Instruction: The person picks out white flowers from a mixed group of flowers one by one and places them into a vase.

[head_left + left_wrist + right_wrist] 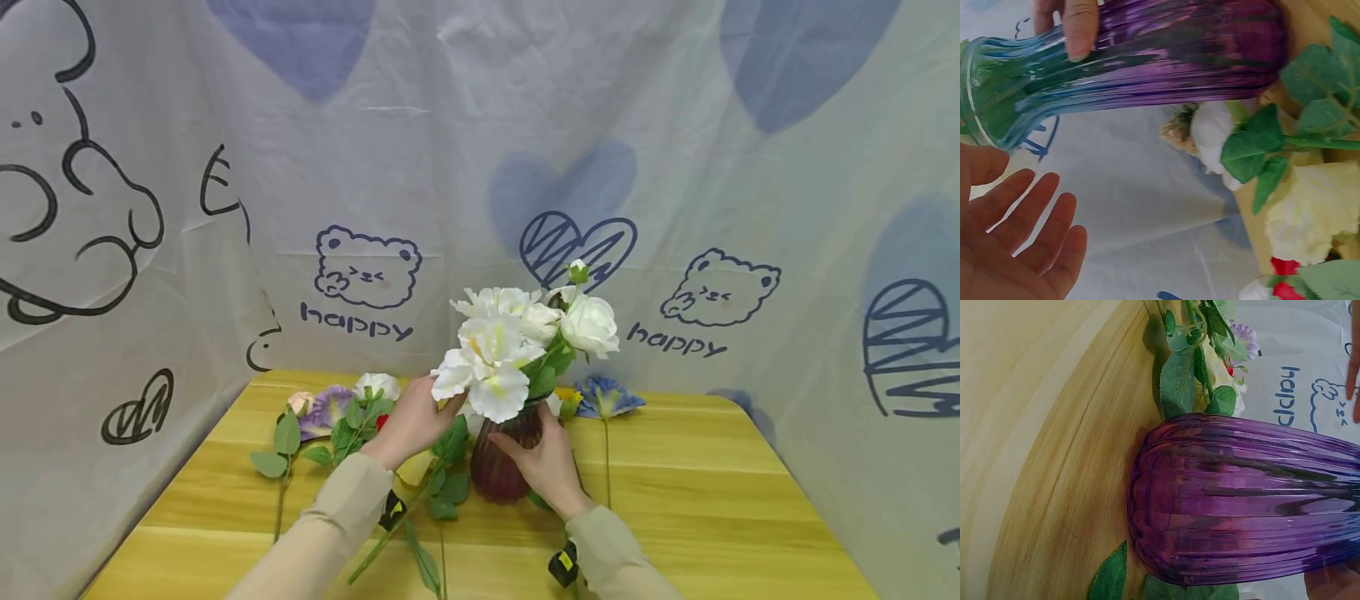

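Note:
A ribbed glass vase [497, 471] stands upright on the table, purple at the base and bluish toward its neck in the left wrist view. Large white flowers [491, 358] and a white rose [591, 323] rise from it, and dark stems show through the glass. My right hand [551, 467] grips the vase near its neck, thumb in front. Close to the rim, my left hand [1025, 234] has its fingers loosely spread with nothing between them; whether the thumb touches the rim I cannot tell. The right wrist view shows the vase's lower body [1241, 500].
Left of the vase lie several artificial flowers on the wooden table [690, 483], among them a purple flower [326, 410] and a white rose [377, 386]. A blue flower [603, 397] lies behind at the right. A printed cloth [450, 167] hangs around the table.

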`<state>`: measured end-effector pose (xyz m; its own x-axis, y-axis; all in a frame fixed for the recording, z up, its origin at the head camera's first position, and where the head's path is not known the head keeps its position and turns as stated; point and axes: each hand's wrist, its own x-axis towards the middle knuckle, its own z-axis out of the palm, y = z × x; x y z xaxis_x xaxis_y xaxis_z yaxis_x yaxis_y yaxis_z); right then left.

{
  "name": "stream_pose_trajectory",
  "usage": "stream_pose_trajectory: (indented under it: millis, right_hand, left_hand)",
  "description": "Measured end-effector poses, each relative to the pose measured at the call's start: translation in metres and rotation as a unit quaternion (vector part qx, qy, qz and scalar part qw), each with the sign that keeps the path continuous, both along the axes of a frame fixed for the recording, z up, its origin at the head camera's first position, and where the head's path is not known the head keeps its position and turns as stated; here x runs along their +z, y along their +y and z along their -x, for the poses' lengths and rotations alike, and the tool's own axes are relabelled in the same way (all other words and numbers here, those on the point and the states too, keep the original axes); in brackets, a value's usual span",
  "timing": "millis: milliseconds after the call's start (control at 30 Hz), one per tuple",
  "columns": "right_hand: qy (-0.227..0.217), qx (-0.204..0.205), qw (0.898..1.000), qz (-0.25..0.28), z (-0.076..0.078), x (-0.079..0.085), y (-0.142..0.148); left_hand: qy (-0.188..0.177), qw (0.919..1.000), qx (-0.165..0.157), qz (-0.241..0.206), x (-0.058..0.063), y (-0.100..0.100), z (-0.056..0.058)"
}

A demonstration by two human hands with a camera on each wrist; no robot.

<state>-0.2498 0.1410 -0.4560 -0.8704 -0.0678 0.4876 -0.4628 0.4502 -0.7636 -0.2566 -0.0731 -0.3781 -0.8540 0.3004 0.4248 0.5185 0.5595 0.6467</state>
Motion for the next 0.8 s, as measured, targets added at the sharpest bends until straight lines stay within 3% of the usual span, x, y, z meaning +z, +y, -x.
stream_pose_trajectory:
  millis: [400,567,800]
  right_hand:
    - [-0.040,-0.019,0.999,0.010,-0.005,0.004,-0.001]
    - [-0.082,0.010,0.997,0.009,0.000,0.005,0.008]
    - [-0.084,0.080,0.993,0.000,0.007,0.004,0.024]
  left_hand:
    - [-0.063,0.9966,0.029,0.044,-0.024,-0.015,-0.008]
    - [-0.087,0.9924,0.044,0.075,-0.032,-0.031,-0.013]
    - [-0.100,0.9867,0.049,0.119,-0.045,-0.057,-0.019]
